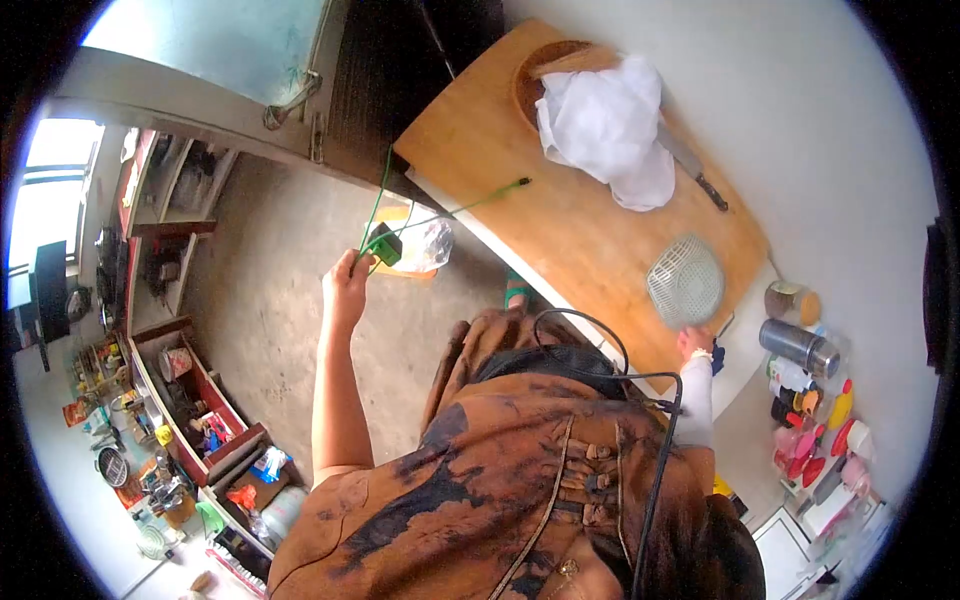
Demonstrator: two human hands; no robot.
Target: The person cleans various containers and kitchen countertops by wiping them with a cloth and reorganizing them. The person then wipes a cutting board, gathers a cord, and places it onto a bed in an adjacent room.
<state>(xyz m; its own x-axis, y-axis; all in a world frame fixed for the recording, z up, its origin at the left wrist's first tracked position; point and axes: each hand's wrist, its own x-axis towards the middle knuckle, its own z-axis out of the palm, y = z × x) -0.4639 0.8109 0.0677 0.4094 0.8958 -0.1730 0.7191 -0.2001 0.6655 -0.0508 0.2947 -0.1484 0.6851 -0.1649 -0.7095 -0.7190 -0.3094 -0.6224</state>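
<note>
My left hand (346,280) is raised over the floor, its fingers closed on a green cable (470,204). A small green and black box (384,244) hangs by the fingertips, and a dark plug tip ends the cable over the wooden table (480,120). On the table's near right part, my right hand (694,343) is curled just below a pale woven plastic basket (685,281); what its fingers hold, if anything, is too small to tell. Next to that wrist is a dark blue item (718,358).
A white cloth (610,125) partly covers a round wicker tray (530,88), beside a knife (700,175). A metal flask (799,347) and a jar (791,301) stand right. Below the table edge lies a clear plastic bag (425,243). Open cabinets (190,400) line the left.
</note>
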